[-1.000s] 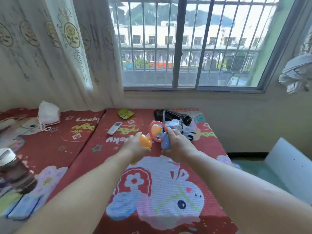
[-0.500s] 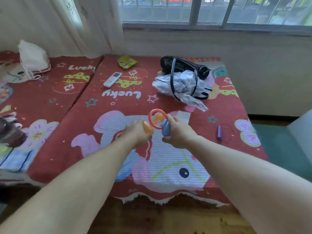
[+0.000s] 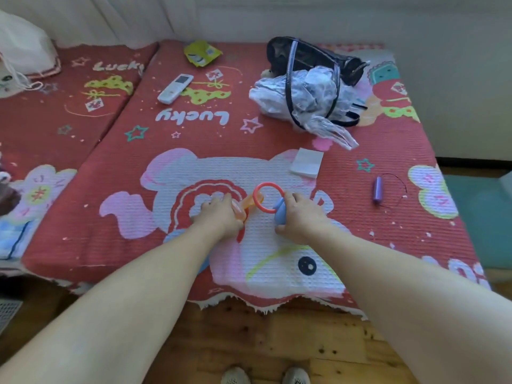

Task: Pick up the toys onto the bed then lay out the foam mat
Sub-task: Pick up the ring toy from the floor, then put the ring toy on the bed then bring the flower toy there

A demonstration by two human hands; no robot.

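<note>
Both my hands rest low on the red cartoon-print bed cover (image 3: 116, 217), near its front edge. My left hand (image 3: 217, 217) is closed on an orange toy piece (image 3: 248, 205) that pokes out to its right, with a red part under the palm. A blue toy piece (image 3: 281, 213) is gripped by my right hand (image 3: 300, 217). A red ring (image 3: 270, 197) links the orange and blue pieces and stands between the hands. The toy touches or nearly touches the cover.
Farther back on the bed lie a white remote (image 3: 175, 88), a yellow packet (image 3: 201, 52), a black-strapped bag with crumpled plastic (image 3: 307, 90), a white pad (image 3: 307, 162) and a purple device with a cord (image 3: 377, 189). A white bag (image 3: 25, 51) sits far left. Wooden floor (image 3: 277, 342) lies below.
The view has tilted down from the window to the bed and floor. Both hands have lowered the ring toy toward the cover, still holding it.
</note>
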